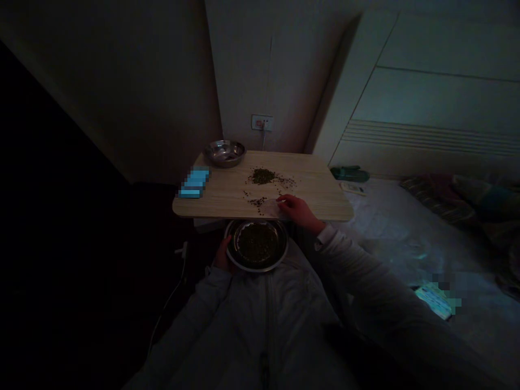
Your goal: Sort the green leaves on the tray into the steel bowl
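My left hand (pixel 223 255) grips the left rim of a round metal bowl (pixel 278 260), held at my lap just below the table edge. Inside it lies a layer of small dark green grains (pixel 257 241), too dim to name exactly. Over the front of the wooden table (pixel 320 189) is my right hand (pixel 296 211), its fingers bent and drawn together at the tabletop; anything between them is too small to see. Left of these fingertips lies a loose scatter of dark grains (pixel 257 202). Farther back sits a denser green pile (pixel 263 176), with more grains strewn to its right.
A second metal bowl (pixel 225 154) stands at the table's back left, behind a lit phone (pixel 195 183). On the bed to the right lie another lit phone (pixel 434 301) and a green object (pixel 349 173). A wall socket (pixel 262 122) holds a plugged cable. The room is dim.
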The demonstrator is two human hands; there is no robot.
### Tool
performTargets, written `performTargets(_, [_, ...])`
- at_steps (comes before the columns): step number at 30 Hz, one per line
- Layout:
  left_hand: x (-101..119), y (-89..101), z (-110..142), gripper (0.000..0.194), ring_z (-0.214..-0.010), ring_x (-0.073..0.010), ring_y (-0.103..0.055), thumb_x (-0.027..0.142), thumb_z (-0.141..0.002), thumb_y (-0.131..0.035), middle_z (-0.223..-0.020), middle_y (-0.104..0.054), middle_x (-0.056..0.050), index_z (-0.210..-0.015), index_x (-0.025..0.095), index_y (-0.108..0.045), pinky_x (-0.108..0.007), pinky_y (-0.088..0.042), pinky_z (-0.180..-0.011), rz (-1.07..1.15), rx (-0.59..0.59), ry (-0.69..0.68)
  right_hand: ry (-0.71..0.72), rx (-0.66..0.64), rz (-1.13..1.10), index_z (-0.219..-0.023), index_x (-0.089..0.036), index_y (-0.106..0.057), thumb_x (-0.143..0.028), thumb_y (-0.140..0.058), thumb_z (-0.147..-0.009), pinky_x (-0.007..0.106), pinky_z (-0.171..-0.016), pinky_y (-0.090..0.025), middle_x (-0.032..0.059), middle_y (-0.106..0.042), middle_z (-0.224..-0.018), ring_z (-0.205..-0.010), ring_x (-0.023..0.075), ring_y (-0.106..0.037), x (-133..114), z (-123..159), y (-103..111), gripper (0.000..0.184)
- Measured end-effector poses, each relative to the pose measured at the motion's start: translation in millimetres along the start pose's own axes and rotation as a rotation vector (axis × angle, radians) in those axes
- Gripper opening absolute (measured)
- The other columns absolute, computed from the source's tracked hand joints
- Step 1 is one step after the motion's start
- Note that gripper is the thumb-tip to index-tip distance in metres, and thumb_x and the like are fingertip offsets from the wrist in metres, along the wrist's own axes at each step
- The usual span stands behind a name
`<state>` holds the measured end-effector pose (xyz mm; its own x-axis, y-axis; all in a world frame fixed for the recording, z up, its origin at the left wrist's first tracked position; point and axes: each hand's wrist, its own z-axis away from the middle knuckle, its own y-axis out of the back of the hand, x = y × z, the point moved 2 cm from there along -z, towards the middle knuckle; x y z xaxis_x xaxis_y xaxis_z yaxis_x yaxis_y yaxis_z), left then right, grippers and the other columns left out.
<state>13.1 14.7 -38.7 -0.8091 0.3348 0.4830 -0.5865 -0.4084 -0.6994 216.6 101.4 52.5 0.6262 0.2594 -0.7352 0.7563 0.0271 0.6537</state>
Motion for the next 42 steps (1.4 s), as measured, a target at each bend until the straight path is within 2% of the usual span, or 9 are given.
performTargets(4, [1.0, -4.3, 4.3, 0.027, -0.109, -0.0253, -0.062, 0.028, -0.081, -0.047, -0.074, -0.076, -0.007, -0.081, 0.019, -0.072, -0.037, -0.041, -0.101, 0.028, 0.052, -0.008, -0.011, -0.021, -0.015, -0.094, -0.015, -0.066, -0.026, -0.052, -0.08, 0.023, -0.058, -0.039, 0.0001, -0.064, -0.066, -0.057, 0.0113, -0.052, 1.5, -3.6, -0.8, 0.022])
performTargets(14, [2.5, -4.4, 6.2, 0.029, -0.106, -0.026, -0.064, 0.027, -0.081, -0.047, -0.069, -0.075, -0.007, -0.086, 0.017, -0.073, -0.039, -0.044, -0.099, 0.012, 0.111, 0.004, 0.016, -0.109, 0.033, -0.099, -0.014, -0.067, -0.024, -0.051, -0.081, 0.021, -0.056, -0.037, 0.0002, -0.064, -0.067, -0.057, 0.0103, -0.05, 5.9, -17.3, 2.0, 0.026])
performTargets(22, [3.3, -6.4, 6.7, 0.027, -0.107, -0.0266, -0.064, 0.027, -0.081, -0.047, -0.07, -0.076, -0.007, -0.081, 0.017, -0.072, -0.04, -0.043, -0.1, -0.021, 0.093, -0.015, 0.019, -0.122, 0.048, -0.098, -0.014, -0.067, -0.025, -0.053, -0.081, 0.023, -0.061, -0.039, 0.0017, -0.065, -0.072, -0.062, 0.0115, -0.052, 7.7, -18.0, 1.5, 0.025])
performTargets(29, [4.8, -7.6, 7.8, 0.026, -0.108, -0.027, -0.063, 0.025, -0.08, -0.047, -0.068, -0.075, -0.008, -0.079, 0.018, -0.072, -0.04, -0.043, -0.1, -0.021, 0.138, -0.022, 0.049, -0.151, 0.016, -0.099, -0.013, -0.066, -0.027, -0.05, -0.081, 0.023, -0.057, -0.037, -0.0001, -0.059, -0.065, -0.057, 0.0109, -0.047, 6.1, -14.2, 2.0, 0.029])
performTargets(42, [2.3, -5.3, 5.7, 0.026, -0.109, -0.0276, -0.062, 0.029, -0.079, -0.047, -0.072, -0.076, -0.008, -0.078, 0.019, -0.072, -0.042, -0.042, -0.101, -0.02, 0.091, -0.007, 0.07, -0.152, 0.019, -0.096, -0.013, -0.067, -0.026, -0.051, -0.081, 0.023, -0.059, -0.037, 0.0, -0.06, -0.066, -0.059, 0.0107, -0.048, 6.7, -17.5, -1.4, 0.026])
